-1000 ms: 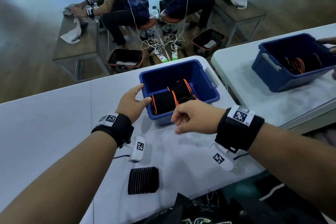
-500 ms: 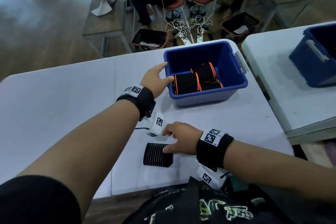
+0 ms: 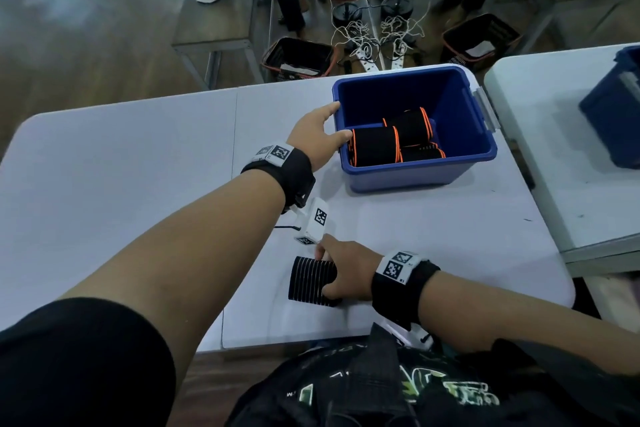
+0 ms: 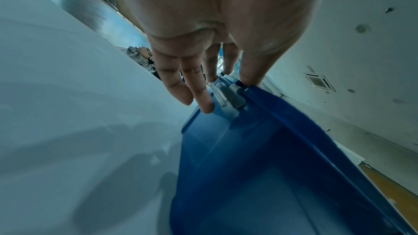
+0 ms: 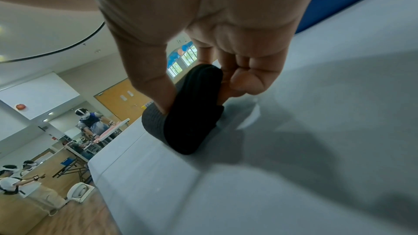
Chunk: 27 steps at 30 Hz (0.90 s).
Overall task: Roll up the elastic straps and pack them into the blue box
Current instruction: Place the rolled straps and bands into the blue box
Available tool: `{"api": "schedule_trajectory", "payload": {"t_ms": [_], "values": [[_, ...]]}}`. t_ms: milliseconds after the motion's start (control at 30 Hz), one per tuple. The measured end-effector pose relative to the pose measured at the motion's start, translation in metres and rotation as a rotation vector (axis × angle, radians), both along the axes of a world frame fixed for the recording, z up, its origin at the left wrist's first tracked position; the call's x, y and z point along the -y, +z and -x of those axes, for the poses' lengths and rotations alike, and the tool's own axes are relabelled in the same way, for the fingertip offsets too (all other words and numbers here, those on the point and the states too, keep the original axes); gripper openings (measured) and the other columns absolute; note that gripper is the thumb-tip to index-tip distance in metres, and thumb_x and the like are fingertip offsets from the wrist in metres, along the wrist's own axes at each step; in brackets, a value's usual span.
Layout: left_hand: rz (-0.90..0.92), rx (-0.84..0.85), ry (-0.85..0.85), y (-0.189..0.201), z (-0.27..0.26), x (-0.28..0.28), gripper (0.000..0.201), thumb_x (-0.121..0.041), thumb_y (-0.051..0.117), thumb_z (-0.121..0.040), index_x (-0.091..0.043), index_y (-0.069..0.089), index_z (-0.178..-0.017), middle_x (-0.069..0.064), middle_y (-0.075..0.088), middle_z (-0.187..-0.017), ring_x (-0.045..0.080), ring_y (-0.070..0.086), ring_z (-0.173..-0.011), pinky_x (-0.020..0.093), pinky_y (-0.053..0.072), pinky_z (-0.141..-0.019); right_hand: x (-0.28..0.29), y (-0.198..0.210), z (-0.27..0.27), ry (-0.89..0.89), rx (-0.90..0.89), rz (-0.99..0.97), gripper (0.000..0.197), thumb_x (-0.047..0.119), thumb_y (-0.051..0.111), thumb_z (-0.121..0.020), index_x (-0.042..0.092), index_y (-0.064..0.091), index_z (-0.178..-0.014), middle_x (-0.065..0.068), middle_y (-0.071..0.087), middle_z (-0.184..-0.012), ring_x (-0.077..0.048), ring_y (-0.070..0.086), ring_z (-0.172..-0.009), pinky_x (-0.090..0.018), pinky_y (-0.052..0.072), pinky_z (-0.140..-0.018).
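Black strap pinched by right hand, near blue box.

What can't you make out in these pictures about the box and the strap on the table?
- Blue box: the rolled straps cover its floor in the head view, so no count.
- Striped strap: its right end is under the right hand.
- Left hand: palm fills the left wrist view, hiding the box's inside.

Box at table far side; three rolled straps inside; flat strap near front edge.
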<state>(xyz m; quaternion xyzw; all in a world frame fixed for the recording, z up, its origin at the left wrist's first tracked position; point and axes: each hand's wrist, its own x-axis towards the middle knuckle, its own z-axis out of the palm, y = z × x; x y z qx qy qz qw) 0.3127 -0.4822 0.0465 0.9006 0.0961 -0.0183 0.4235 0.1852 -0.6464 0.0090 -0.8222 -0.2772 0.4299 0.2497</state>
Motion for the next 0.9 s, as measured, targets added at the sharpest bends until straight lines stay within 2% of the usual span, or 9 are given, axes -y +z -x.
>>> {"api": "schedule_trajectory", "payload": {"t_ms": [300, 433, 533, 600, 700, 767, 833, 900], "values": [[0.027, -0.013, -0.001, 0.004, 0.002, 0.000, 0.068, -0.029, 0.071, -0.091, -0.021, 0.042, -0.153, 0.000, 0.050, -0.152, 0.023, 0.055, -0.131, 0.050, 0.052, -0.103, 0.003, 0.001, -0.001, -0.025, -0.034, -0.029, 0.050, 0.025, 0.073, -0.066, 0.033, 0.040, -0.103, 0.001, 0.067, -0.097, -0.021, 0.066, -0.083, -0.045, 0.058, -0.077], [0.048, -0.018, 0.003, 0.005, 0.003, 0.001, 0.068, -0.027, 0.070, -0.092, -0.022, 0.041, -0.153, 0.001, 0.049, -0.153, 0.023, 0.052, -0.134, 0.050, 0.051, -0.104, 0.012, 0.004, -0.007, -0.103, -0.096, -0.054, 0.047, 0.019, 0.072, -0.065, 0.033, 0.044, -0.101, -0.003, 0.067, -0.099, -0.025, 0.068, -0.085, -0.048, 0.060, -0.074], [0.060, -0.020, 0.004, 0.004, 0.003, 0.001, 0.067, -0.027, 0.070, -0.093, -0.023, 0.041, -0.153, 0.001, 0.049, -0.152, 0.024, 0.054, -0.132, 0.051, 0.051, -0.103, 0.030, 0.012, -0.017, -0.195, -0.129, -0.075, 0.044, 0.013, 0.072, -0.067, 0.031, 0.049, -0.099, -0.002, 0.066, -0.095, -0.022, 0.066, -0.080, -0.044, 0.059, -0.072], [0.062, -0.022, -0.001, 0.003, 0.003, 0.001, 0.069, -0.029, 0.071, -0.092, -0.024, 0.041, -0.153, 0.001, 0.051, -0.152, 0.025, 0.058, -0.128, 0.052, 0.052, -0.102, 0.047, 0.023, -0.028, -0.252, -0.128, -0.101, 0.042, 0.009, 0.073, -0.068, 0.028, 0.051, -0.099, -0.003, 0.067, -0.094, -0.017, 0.063, -0.074, -0.043, 0.057, -0.071], [0.076, -0.039, -0.006, 0.001, 0.003, 0.002, 0.072, -0.033, 0.071, -0.088, -0.027, 0.041, -0.153, 0.001, 0.053, -0.150, 0.026, 0.061, -0.123, 0.052, 0.053, -0.101, 0.079, 0.049, -0.053, -0.294, -0.129, -0.135, 0.043, 0.006, 0.074, -0.066, 0.026, 0.052, -0.098, -0.013, 0.068, -0.098, -0.023, 0.065, -0.074, -0.046, 0.057, -0.070], [0.101, -0.042, -0.001, 0.000, 0.004, 0.002, 0.076, -0.039, 0.070, -0.082, -0.029, 0.041, -0.152, 0.001, 0.056, -0.146, 0.028, 0.064, -0.119, 0.052, 0.053, -0.100, 0.097, 0.073, -0.073, -0.314, -0.117, -0.179, 0.045, 0.004, 0.074, -0.065, 0.026, 0.052, -0.098, -0.013, 0.068, -0.096, -0.022, 0.066, -0.074, -0.045, 0.057, -0.069], [0.120, -0.039, 0.004, -0.002, 0.004, 0.002, 0.079, -0.042, 0.069, -0.077, -0.029, 0.043, -0.151, 0.002, 0.059, -0.143, 0.028, 0.066, -0.116, 0.052, 0.055, -0.098, 0.112, 0.099, -0.095, -0.348, -0.100, -0.229, 0.046, -0.006, 0.072, -0.069, 0.018, 0.050, -0.102, -0.010, 0.067, -0.090, -0.019, 0.064, -0.071, -0.040, 0.056, -0.066], [0.135, -0.037, 0.015, 0.004, 0.004, 0.003, 0.077, -0.035, 0.073, -0.079, -0.026, 0.045, -0.150, 0.003, 0.061, -0.140, 0.027, 0.069, -0.110, 0.050, 0.058, -0.093, 0.120, 0.122, -0.119, -0.388, -0.062, -0.255, 0.048, -0.005, 0.072, -0.066, 0.012, 0.051, -0.106, -0.013, 0.064, -0.088, -0.023, 0.063, -0.072, -0.043, 0.055, -0.066]]}}
